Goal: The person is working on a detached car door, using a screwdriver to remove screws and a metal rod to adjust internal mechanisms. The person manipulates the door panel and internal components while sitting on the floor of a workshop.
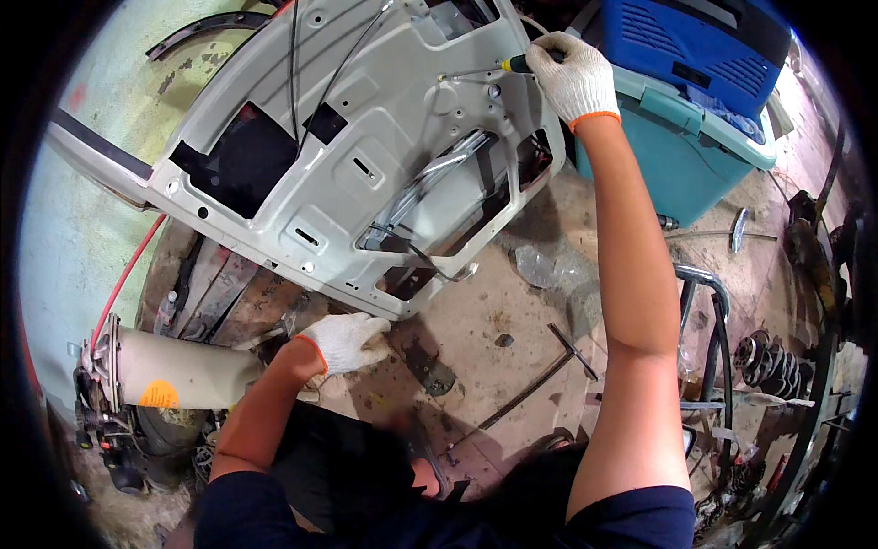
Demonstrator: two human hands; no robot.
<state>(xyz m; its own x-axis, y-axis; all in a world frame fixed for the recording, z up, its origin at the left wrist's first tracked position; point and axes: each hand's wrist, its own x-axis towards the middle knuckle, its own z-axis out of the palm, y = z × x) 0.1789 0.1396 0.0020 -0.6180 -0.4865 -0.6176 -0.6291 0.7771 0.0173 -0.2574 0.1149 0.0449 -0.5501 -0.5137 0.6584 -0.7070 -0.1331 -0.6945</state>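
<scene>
A grey car door [384, 137] leans at a slant, its inner side facing me, with cut-out openings and loose dark cables across it. My right hand [574, 78], in a white knit glove with an orange cuff, is closed round the dark green and yellow handle of a screwdriver [476, 69]. The screwdriver's shaft points left, and its tip is at a small spot on the door's upper right part. My left hand [346, 344], gloved alike, is closed at the door's bottom edge. Whether its fingers hold anything is hidden.
Right of the door, a blue case [690, 55] sits on a teal storage bin [649, 156]. A T-shaped wrench [530, 389] and clear plastic [540, 267] lie on the floor. At left stand a beige cylinder [183, 366] and a red hose [128, 274]. A coil spring [768, 361] is at right.
</scene>
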